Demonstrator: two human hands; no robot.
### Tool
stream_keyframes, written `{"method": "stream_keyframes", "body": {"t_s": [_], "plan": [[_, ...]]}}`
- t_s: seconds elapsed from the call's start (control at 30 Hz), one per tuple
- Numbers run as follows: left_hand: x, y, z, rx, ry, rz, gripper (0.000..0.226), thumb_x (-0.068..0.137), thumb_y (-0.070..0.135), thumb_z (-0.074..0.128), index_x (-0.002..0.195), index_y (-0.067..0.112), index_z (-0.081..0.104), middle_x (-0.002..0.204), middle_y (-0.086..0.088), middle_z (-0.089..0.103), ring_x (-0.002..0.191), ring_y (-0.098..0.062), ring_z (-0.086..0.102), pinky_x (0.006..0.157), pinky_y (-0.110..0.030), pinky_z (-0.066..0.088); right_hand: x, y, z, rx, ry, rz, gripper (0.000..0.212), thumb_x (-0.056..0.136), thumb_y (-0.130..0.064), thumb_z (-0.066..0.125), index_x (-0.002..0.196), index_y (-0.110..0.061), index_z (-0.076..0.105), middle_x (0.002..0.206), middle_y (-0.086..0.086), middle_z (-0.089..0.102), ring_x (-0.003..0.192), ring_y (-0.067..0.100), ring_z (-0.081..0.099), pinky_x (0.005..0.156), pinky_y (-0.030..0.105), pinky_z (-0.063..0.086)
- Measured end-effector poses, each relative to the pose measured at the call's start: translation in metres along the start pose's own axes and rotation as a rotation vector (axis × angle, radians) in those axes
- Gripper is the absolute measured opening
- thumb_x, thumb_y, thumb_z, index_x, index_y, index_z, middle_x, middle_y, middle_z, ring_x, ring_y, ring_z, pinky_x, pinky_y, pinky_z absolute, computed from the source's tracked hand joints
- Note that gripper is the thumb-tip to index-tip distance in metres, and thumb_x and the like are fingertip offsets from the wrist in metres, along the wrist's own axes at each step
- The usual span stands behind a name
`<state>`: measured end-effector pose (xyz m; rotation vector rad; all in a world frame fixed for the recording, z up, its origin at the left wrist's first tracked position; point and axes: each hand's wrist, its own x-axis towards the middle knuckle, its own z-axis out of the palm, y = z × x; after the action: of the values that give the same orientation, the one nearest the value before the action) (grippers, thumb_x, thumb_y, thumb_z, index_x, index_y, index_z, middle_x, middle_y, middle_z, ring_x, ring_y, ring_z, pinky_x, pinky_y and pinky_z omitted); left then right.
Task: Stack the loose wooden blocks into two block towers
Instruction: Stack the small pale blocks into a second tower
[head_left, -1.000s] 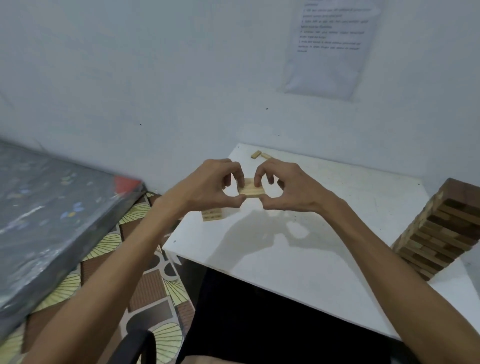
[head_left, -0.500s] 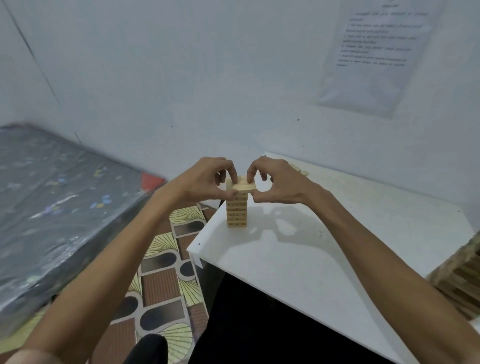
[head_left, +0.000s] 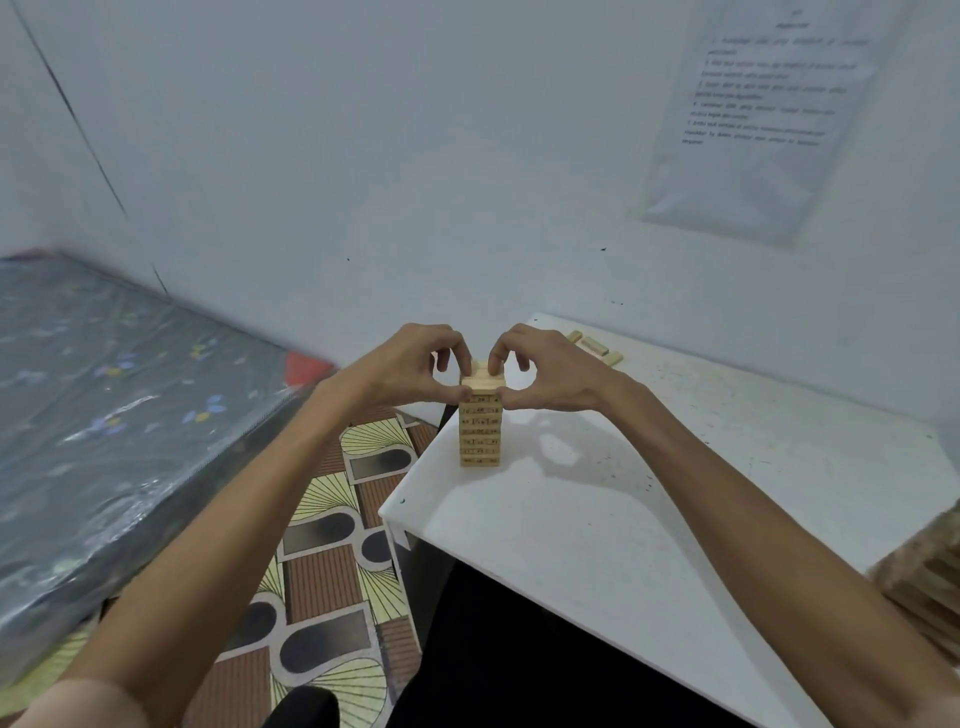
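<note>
1. Head view, far left: one bed (head_left: 104, 415) wrapped in plastic is seen beside a patterned floor (head_left: 322, 571). Neither is judged to belong to the task.
2. One left hand (head_left: 410, 371) is held at the top of the small tower. Its grip is pinched on the left end of the top layer (head_left: 483, 378), with the thumb at the front and the fingertips curled over from above.
3. One small tower (head_left: 480, 431) stands near the left edge of the white tabletop (head_left: 675, 519). About seven printed courses can be counted under the top layer, but the exact number cannot be told.
4. The blocks are judged to be light, stiff, smooth wood. They are unlikely to break, but the narrow stack could easily be nudged out of line. A hold at the short ends, between thumb and fingertips and with only gentle downward pressure, is judged best.
5. One right hand (head_left: 550, 376) mirrors the other. Its grip is pinched on the right end of the same top layer.
6. Three loose blocks (head_left: 595, 345) lie at the rear of the tabletop near the wall, well apart from the small tower.
7. One larger tower (head_left: 930, 571) is cut off at the right edge and blurred, so its courses cannot be counted.
</note>
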<state>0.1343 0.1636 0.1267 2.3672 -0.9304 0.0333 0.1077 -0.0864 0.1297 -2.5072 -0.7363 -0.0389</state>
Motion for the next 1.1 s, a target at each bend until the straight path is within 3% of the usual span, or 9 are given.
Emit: {"method": "stream_keyframes", "body": {"t_s": [0.3, 0.5, 0.67, 0.93, 1.0, 1.1], "plan": [[-0.002, -0.008, 0.001, -0.011, 0.001, 0.006, 0.04, 0.07, 0.056, 0.075, 0.097, 0.027, 0.071, 0.098, 0.006, 0.068, 0.084, -0.011, 0.057, 0.069, -0.031, 0.053, 0.004, 0.003, 0.006, 0.012, -0.008, -0.001, 0.026, 0.083, -0.036, 0.077, 0.104, -0.036, 0.061, 0.1, -0.023, 0.051, 0.094, 0.004, 0.052, 0.073, 0.025, 0.041], [0.001, -0.01, 0.002, -0.012, 0.0, 0.009, 0.029, 0.077, 0.04, 0.083, 0.099, 0.026, 0.071, 0.1, 0.006, 0.067, 0.085, -0.01, 0.057, 0.07, -0.033, 0.053, 0.004, 0.007, 0.007, 0.017, 0.007, -0.007, 0.027, 0.082, -0.038, 0.077, 0.104, -0.036, 0.061, 0.103, -0.022, 0.053, 0.095, 0.006, 0.053, 0.073, 0.025, 0.041], [0.001, -0.009, 0.003, 0.004, -0.009, 0.009, 0.04, 0.07, 0.057, 0.074, 0.098, 0.028, 0.071, 0.099, 0.007, 0.067, 0.085, -0.01, 0.057, 0.068, -0.028, 0.051, 0.004, 0.009, 0.009, 0.012, 0.005, -0.003, 0.028, 0.082, -0.04, 0.077, 0.104, -0.036, 0.061, 0.103, -0.022, 0.053, 0.095, 0.006, 0.053, 0.073, 0.025, 0.041], [0.001, -0.011, 0.004, 0.014, -0.012, -0.002, 0.042, 0.07, 0.06, 0.073, 0.098, 0.029, 0.07, 0.098, 0.006, 0.066, 0.086, -0.01, 0.056, 0.069, -0.03, 0.051, 0.005, 0.01, 0.01, 0.005, -0.005, 0.002, 0.028, 0.083, -0.041, 0.076, 0.105, -0.037, 0.059, 0.106, -0.022, 0.053, 0.096, 0.008, 0.054, 0.073, 0.026, 0.042], [0.001, -0.01, 0.004, -0.002, -0.009, -0.022, 0.039, 0.072, 0.056, 0.077, 0.099, 0.029, 0.07, 0.097, 0.009, 0.066, 0.085, -0.008, 0.057, 0.069, -0.029, 0.049, 0.004, 0.011, 0.01, 0.009, -0.007, 0.004, 0.029, 0.083, -0.041, 0.076, 0.106, -0.036, 0.059, 0.106, -0.021, 0.054, 0.095, 0.009, 0.054, 0.073, 0.026, 0.042], [0.001, -0.01, 0.005, -0.021, 0.004, -0.059, 0.034, 0.079, 0.034, 0.087, 0.106, 0.022, 0.07, 0.094, 0.022, 0.062, 0.077, 0.003, 0.055, 0.067, -0.023, 0.043, 0.002, 0.009, 0.009, 0.037, -0.006, 0.034, 0.034, 0.084, -0.039, 0.077, 0.111, -0.031, 0.059, 0.103, -0.021, 0.054, 0.092, 0.007, 0.054, 0.071, 0.025, 0.042]]}}
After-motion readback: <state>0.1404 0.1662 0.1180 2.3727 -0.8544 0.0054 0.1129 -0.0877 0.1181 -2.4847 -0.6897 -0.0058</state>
